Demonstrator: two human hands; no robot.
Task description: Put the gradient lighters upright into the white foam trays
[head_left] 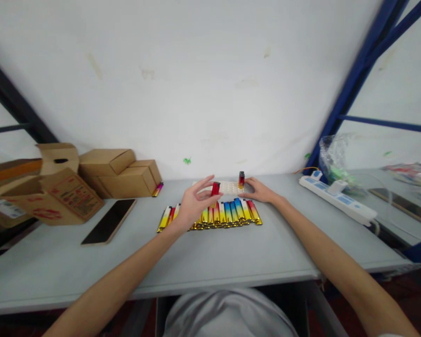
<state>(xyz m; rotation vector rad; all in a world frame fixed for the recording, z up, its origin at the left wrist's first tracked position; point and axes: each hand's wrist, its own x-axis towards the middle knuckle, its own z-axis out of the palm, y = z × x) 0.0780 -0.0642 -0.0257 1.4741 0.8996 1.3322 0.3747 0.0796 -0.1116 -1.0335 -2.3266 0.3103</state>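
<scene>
Two lighters stand upright at the white tray (228, 188), each pinched by one hand, left hand (192, 206) and right hand (257, 191); a tilted insertion risks toppling them onto the lighter row (214, 216) in front of the tray.

You had only one view, from the camera on your head. It looked forward and down across the grey table (231, 252) toward the white wall (196, 84) behind it, from close enough that both your forearms ran in from the bottom edge.
</scene>
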